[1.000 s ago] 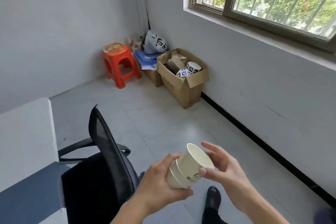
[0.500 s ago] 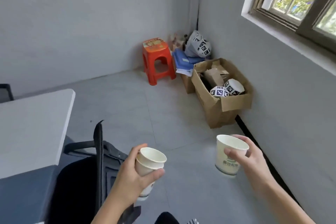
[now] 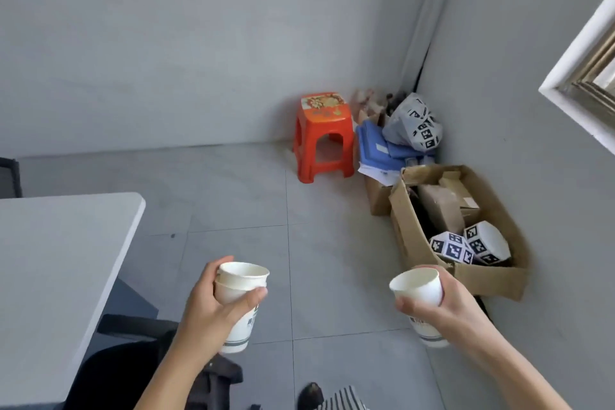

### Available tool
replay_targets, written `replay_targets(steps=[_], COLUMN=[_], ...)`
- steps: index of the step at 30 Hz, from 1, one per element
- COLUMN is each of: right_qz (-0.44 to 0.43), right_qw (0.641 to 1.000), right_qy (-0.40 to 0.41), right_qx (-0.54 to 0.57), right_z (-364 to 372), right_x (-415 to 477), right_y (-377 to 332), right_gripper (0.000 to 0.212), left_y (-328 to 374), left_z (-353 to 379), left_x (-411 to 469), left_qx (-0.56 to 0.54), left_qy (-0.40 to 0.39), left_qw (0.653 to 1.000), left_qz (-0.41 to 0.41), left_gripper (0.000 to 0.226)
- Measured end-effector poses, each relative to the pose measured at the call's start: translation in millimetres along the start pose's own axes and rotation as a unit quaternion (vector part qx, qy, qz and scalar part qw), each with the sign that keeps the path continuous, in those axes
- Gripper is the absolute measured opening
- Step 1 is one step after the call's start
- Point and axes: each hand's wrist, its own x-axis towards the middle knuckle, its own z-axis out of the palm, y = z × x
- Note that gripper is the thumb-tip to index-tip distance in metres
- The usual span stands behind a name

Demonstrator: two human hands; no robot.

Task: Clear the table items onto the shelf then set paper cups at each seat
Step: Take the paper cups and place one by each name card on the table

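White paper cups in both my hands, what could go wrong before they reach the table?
1. The left hand pinches a nested stack of white paper cups by its sides; the inner cup could slip loose.
2. The single white paper cup in the right hand tilts, and a tight grip may crush it.
3. The black office chair stands between the person and the grey table.

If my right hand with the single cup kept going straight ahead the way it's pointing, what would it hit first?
Probably the open cardboard box on the floor: the right hand and its paper cup sit just in front of its near wall. Depth is unclear, so the hand may pass above it.
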Motion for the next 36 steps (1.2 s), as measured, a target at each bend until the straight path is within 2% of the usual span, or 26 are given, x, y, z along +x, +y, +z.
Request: replay_targets(steps=[5, 11, 14, 17, 20, 24, 29, 32, 36], right_qz=[-0.006, -0.028, -0.054, -0.084, -0.132, -0.194, -0.213, -0.213, -0.24], right_qw=[0.998, 0.984, 0.974, 0.957, 0.926, 0.886, 0.836, 0.805, 0.759], right_qy=[-0.027, -0.114, -0.156, -0.212, -0.279, -0.352, -0.44, -0.489, -0.539], right_qx=[-0.062, -0.136, -0.155, -0.182, -0.219, -0.231, -0.25, -0.262, -0.274], right_z=[-2, 9, 25, 54, 95, 167, 272, 327, 390], right_x=[91, 237, 317, 384, 435, 470, 477, 465, 449], right_y=[-39, -88, -130, -180, -236, -299, -339, -359, -404], right_gripper=[0.071, 0.077, 0.07, 0.059, 0.06, 0.059, 0.057, 0.062, 0.068], left_y=[35, 22, 30, 49, 53, 39, 11, -1, 2], left_z=[-10, -18, -18, -22, -33, -53, -93, -135, -196], left_x=[77, 148, 184, 215, 226, 214, 208, 213, 230], left_qx=[-0.009, -0.028, -0.04, -0.062, -0.086, -0.083, -0.117, -0.13, -0.146], left_qy=[0.028, 0.126, 0.185, 0.235, 0.307, 0.417, 0.507, 0.534, 0.568], left_qw=[1.0, 0.988, 0.975, 0.962, 0.936, 0.882, 0.816, 0.796, 0.776], left_qz=[-0.001, -0.081, -0.113, -0.125, -0.149, -0.205, -0.251, -0.253, -0.233], left_gripper=[0.088, 0.087, 0.084, 0.076, 0.071, 0.086, 0.063, 0.071, 0.067])
